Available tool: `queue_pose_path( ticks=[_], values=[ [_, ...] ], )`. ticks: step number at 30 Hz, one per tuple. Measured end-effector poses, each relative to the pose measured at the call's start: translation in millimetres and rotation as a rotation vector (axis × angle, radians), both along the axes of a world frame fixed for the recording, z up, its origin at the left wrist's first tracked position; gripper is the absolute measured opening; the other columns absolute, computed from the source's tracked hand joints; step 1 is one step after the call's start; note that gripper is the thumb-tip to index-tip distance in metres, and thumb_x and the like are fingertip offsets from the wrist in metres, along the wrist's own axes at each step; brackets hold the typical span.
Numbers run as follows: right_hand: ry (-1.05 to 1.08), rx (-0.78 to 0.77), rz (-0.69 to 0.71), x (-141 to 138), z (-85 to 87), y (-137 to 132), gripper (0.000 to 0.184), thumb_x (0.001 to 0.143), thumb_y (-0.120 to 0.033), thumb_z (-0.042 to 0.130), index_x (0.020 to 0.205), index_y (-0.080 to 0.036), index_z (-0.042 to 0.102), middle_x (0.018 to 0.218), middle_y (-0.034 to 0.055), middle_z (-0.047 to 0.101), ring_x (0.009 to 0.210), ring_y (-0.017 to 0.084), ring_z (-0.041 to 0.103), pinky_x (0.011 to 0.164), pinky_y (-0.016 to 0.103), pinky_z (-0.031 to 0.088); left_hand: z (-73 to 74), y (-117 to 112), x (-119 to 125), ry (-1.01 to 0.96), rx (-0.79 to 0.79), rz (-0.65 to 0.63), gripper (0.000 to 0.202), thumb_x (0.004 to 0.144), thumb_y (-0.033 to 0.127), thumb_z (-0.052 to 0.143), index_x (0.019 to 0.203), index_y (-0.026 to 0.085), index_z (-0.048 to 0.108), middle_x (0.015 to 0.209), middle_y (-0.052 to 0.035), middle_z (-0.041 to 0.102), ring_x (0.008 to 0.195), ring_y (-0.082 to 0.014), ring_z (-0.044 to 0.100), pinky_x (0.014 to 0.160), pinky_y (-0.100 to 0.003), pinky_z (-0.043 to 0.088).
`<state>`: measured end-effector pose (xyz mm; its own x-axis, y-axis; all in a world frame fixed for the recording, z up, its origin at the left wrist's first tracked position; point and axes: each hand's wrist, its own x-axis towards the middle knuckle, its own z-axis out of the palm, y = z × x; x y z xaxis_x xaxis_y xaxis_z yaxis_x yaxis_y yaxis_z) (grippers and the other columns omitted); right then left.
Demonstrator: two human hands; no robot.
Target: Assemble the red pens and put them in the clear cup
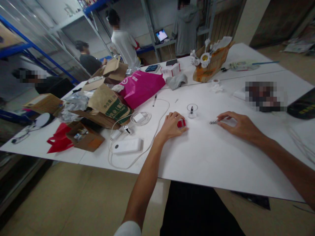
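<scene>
My left hand rests on the white table with its fingers curled round a small red object, partly hidden by the hand. Just beyond it stands a clear round cup, with a small dark, pointed piece upright inside. To the right, my right hand pinches the end of a short row of small silver-and-dark metal pieces between thumb and forefinger, low over the tabletop. Their exact kind is too small to tell.
On the left lie a white power bank, a coiled cable and a small cardboard box. Behind are a magenta bag and a brown paper bag. Several people stand or sit beyond the table.
</scene>
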<state>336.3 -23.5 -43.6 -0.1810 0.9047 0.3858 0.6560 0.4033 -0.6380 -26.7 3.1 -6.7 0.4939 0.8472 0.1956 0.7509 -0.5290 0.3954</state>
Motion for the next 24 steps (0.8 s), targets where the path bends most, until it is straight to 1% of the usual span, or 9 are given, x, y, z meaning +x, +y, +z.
queue_pose_path(
  ticks=[6, 9, 16, 20, 24],
  values=[
    [-0.014, 0.006, 0.012, -1.5, -0.5, -0.9, 0.033, 0.096, -0.060, 0.074, 0.110, -0.030, 0.078, 0.115, 0.0072, 0.085, 0.103, 0.032, 0.080, 0.103, 0.056, 0.063, 1.9, -0.9, -2.1, 0.037, 0.023, -0.011, 0.047, 0.089, 0.049, 0.089, 0.127, 0.024, 0.076, 0.137, -0.0134, 0.069, 0.130, -0.0373, 0.061, 0.119, -0.055, 0.047],
    [-0.019, 0.016, 0.014, -2.0, -0.4, -0.5, 0.033, 0.096, -0.060, 0.073, 0.109, -0.031, 0.078, 0.114, 0.0071, 0.085, 0.103, 0.032, 0.080, 0.102, 0.056, 0.063, 4.0, -0.9, -2.8, 0.049, 0.023, -0.013, 0.047, 0.089, 0.050, 0.090, 0.126, 0.025, 0.077, 0.137, -0.0130, 0.069, 0.129, -0.0372, 0.061, 0.120, -0.055, 0.046],
    [-0.023, 0.026, 0.020, -1.9, -1.3, -0.1, 0.031, 0.097, -0.058, 0.073, 0.110, -0.031, 0.078, 0.114, 0.0068, 0.085, 0.104, 0.032, 0.081, 0.103, 0.056, 0.063, 8.4, -2.0, -5.1, 0.040, 0.004, -0.026, 0.045, 0.088, 0.047, 0.090, 0.126, 0.026, 0.079, 0.135, -0.0121, 0.070, 0.127, -0.0371, 0.062, 0.120, -0.056, 0.046],
    [-0.021, 0.011, 0.025, -1.5, -0.5, -0.6, 0.029, 0.096, -0.056, 0.074, 0.111, -0.031, 0.078, 0.114, 0.0061, 0.085, 0.102, 0.031, 0.080, 0.102, 0.054, 0.063, 8.9, -1.5, -6.6, 0.041, 0.014, -0.038, 0.046, 0.087, 0.048, 0.092, 0.125, 0.025, 0.080, 0.134, -0.0124, 0.071, 0.127, -0.0374, 0.061, 0.119, -0.055, 0.047],
    [-0.018, -0.017, 0.038, -1.5, 0.6, -1.0, 0.030, 0.096, -0.055, 0.074, 0.113, -0.031, 0.077, 0.116, 0.0069, 0.085, 0.105, 0.032, 0.080, 0.105, 0.054, 0.062, 9.5, -1.6, -7.4, 0.080, 0.033, -0.035, 0.046, 0.088, 0.051, 0.091, 0.125, 0.026, 0.079, 0.135, -0.0104, 0.072, 0.128, -0.0364, 0.062, 0.119, -0.055, 0.048]
  ],
)
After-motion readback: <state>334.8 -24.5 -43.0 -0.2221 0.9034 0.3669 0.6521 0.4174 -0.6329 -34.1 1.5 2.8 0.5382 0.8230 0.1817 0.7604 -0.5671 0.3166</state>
